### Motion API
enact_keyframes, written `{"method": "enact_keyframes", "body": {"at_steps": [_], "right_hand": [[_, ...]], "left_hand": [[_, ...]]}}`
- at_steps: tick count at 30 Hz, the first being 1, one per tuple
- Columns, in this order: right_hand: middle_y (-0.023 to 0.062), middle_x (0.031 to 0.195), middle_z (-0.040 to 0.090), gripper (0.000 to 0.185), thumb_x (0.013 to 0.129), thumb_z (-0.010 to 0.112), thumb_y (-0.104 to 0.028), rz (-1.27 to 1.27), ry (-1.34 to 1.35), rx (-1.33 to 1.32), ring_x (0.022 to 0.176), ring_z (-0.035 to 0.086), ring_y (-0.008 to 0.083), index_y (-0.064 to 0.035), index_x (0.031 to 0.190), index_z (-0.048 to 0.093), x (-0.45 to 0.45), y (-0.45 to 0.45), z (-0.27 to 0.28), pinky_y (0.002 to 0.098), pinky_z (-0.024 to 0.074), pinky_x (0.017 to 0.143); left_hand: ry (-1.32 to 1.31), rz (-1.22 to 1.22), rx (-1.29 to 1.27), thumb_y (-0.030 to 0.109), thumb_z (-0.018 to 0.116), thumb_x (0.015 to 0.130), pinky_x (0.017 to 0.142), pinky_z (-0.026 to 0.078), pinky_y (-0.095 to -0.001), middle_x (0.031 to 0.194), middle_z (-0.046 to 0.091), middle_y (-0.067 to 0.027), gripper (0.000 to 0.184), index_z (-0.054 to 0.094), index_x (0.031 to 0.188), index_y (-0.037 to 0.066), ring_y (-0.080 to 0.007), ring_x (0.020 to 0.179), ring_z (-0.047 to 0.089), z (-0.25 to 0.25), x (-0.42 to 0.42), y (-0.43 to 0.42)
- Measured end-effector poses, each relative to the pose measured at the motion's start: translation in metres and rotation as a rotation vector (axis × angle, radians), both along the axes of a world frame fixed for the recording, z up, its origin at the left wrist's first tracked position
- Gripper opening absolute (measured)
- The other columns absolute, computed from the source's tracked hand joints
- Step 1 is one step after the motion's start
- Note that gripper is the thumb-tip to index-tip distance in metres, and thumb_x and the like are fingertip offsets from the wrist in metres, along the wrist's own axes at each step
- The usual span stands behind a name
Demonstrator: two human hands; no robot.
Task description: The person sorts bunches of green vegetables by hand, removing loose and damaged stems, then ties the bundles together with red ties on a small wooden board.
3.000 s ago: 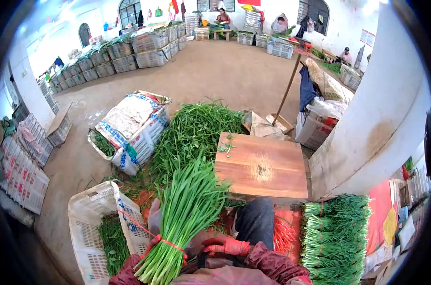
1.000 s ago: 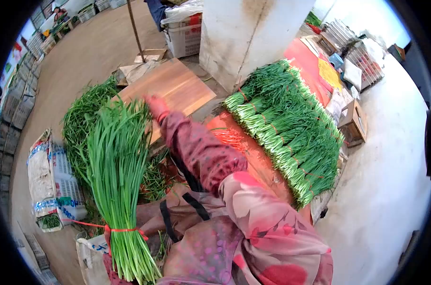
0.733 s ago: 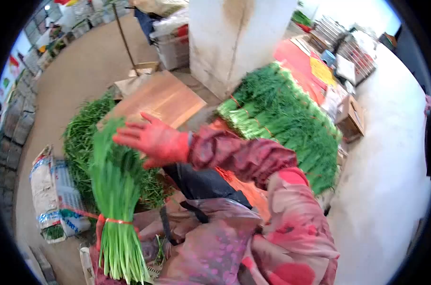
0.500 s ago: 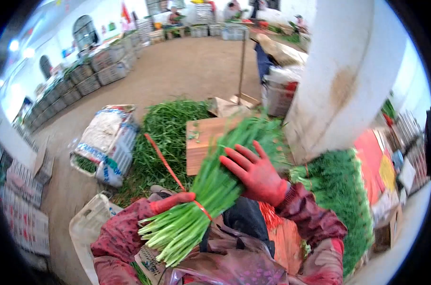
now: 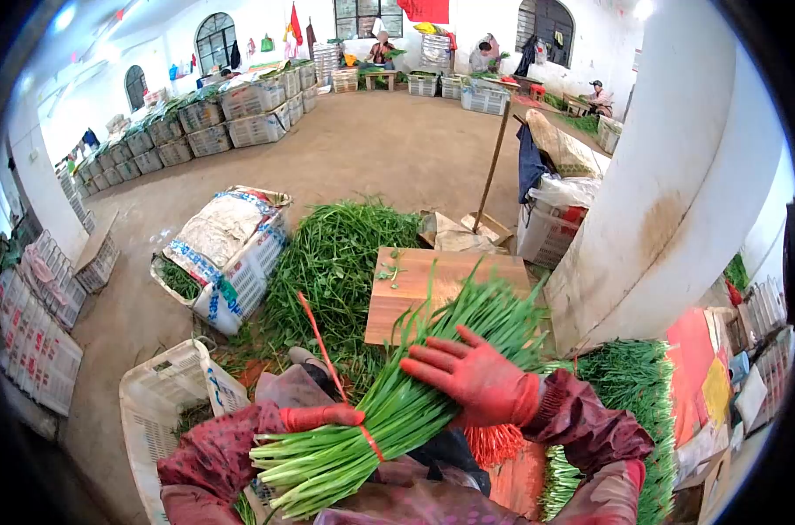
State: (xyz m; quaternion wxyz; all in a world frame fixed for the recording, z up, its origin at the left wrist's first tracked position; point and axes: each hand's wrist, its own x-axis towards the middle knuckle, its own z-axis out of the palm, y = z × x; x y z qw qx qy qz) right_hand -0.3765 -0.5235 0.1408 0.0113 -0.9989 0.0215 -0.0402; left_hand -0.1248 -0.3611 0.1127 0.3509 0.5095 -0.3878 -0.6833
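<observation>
A thick bunch of garlic chives point(image 5: 397, 407) lies across my lap, pale stem ends at lower left and green leaves at upper right. My left hand point(image 5: 323, 417), in a red glove, is closed on the stems beside a red tie point(image 5: 371, 443), whose long loose end sticks up to the left. The far fingers of this hand are hidden under the bunch. Gloved in red too, my right hand point(image 5: 476, 381) rests on the leaves with its fingers stretched out. Beyond the leaf tips is a low wooden board point(image 5: 454, 276).
A heap of loose greens point(image 5: 341, 262) lies ahead, beside a covered crate point(image 5: 227, 245). An open white crate point(image 5: 139, 394) stands left. Right are a white pillar point(image 5: 651, 201), red ties point(image 5: 494, 442) and laid-out chives point(image 5: 634, 385). Several people sit far back near stacked crates point(image 5: 257, 114).
My head view has tilted up, showing more of the far wall. The bunch lies flatter, and my right hand has come down onto the leaves. My left hand keeps its hold.
</observation>
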Motion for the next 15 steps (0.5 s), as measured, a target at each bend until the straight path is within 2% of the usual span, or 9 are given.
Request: {"method": "enact_keyframes", "body": {"at_steps": [1,3,4,5,6,10,11,12,15], "right_hand": [[0.0117,0.142,0.043,0.098,0.063,0.078,-0.042,0.004,0.005,-0.009,0.127,0.046,0.031,-0.0125,0.144,0.033,0.007,-0.007,-0.01,0.0545,0.0325,0.104],[0.0156,0.136,0.049,0.091,0.069,0.076,-0.044,0.178,0.18,0.437,0.121,0.05,0.0344,-0.0115,0.144,0.034,0.023,-0.023,-0.03,0.0464,0.0379,0.102],[0.0182,0.127,0.055,0.086,0.075,0.073,-0.049,0.096,0.317,0.624,0.116,0.055,0.0356,-0.0109,0.143,0.036,0.035,-0.031,-0.027,0.0388,0.0423,0.099],[0.0182,0.122,0.059,0.082,0.079,0.07,-0.051,0.049,0.354,0.803,0.112,0.058,0.0326,-0.0116,0.143,0.037,0.053,-0.049,-0.043,0.0382,0.0454,0.095],[0.0142,0.113,0.063,0.067,0.084,0.068,-0.041,-0.041,0.393,0.722,0.104,0.061,0.0226,-0.0082,0.138,0.044,0.077,-0.063,-0.038,0.0366,0.0464,0.09],[0.0149,0.088,0.066,0.044,0.086,0.064,-0.021,-0.213,-0.068,0.576,0.077,0.063,0.0246,-0.0074,0.127,0.053,0.188,-0.15,-0.082,0.0356,0.0505,0.07],[0.0154,0.089,0.067,0.048,0.085,0.065,-0.019,-0.284,-0.153,0.749,0.077,0.065,0.0251,-0.0066,0.13,0.05,0.214,-0.17,-0.103,0.0361,0.0511,0.069],[0.0158,0.094,0.067,0.052,0.086,0.063,-0.017,-0.397,-0.14,0.739,0.077,0.066,0.0262,-0.0061,0.133,0.046,0.233,-0.173,-0.101,0.0367,0.0518,0.069],[0.0204,0.101,0.067,0.063,0.083,0.058,-0.012,-0.61,-0.117,0.866,0.073,0.067,0.0251,-0.0087,0.142,0.036,0.294,-0.228,-0.184,0.0374,0.0529,0.069]], "left_hand": [[0.09,-0.008,0.044,0.032,0.072,0.082,0.077,0.051,-0.028,0.107,0.066,-0.0068,0.05,0.058,0.119,0.001,-0.0117,0.093,0.061,-0.008,0.004,0.006],[0.299,-0.032,0.166,0.032,0.071,0.083,0.078,0.051,-0.0279,0.107,0.066,-0.0065,0.049,0.057,0.12,0.001,-0.0115,0.093,0.062,-0.03,0.014,0.016],[0.394,-0.052,0.227,0.032,0.07,0.084,0.078,0.051,-0.0279,0.108,0.066,-0.0064,0.049,0.057,0.12,0.002,-0.0113,0.093,0.062,-0.041,0.016,0.019],[0.473,-0.077,0.29,0.032,0.069,0.085,0.078,0.051,-0.0278,0.108,0.066,-0.0063,0.049,0.057,0.121,0.002,-0.0112,0.093,0.062,-0.05,0.016,0.022],[0.545,-0.099,0.354,0.032,0.068,0.085,0.079,0.051,-0.0278,0.108,0.066,-0.0062,0.048,0.057,0.121,0.002,-0.011,0.092,0.062,-0.061,0.017,0.026],[0.779,-0.234,0.573,0.033,0.065,0.088,0.08,0.052,-0.0275,0.11,0.066,-0.0057,0.047,0.056,0.123,0.003,-0.0105,0.091,0.063,-0.09,0.017,0.029],[0.828,-0.264,0.609,0.033,0.065,0.089,0.08,0.052,-0.0275,0.11,0.066,-0.0056,0.047,0.056,0.124,0.003,-0.0104,0.091,0.063,-0.096,0.019,0.027],[0.864,-0.282,0.636,0.033,0.064,0.089,0.081,0.052,-0.0274,0.111,0.066,-0.0054,0.047,0.056,0.124,0.003,-0.0102,0.091,0.063,-0.103,0.021,0.025],[0.936,-0.308,0.703,0.034,0.062,0.091,0.082,0.052,-0.0273,0.112,0.067,-0.0051,0.046,0.055,0.126,0.004,-0.0098,0.09,0.064,-0.119,0.035,0.017]]}}
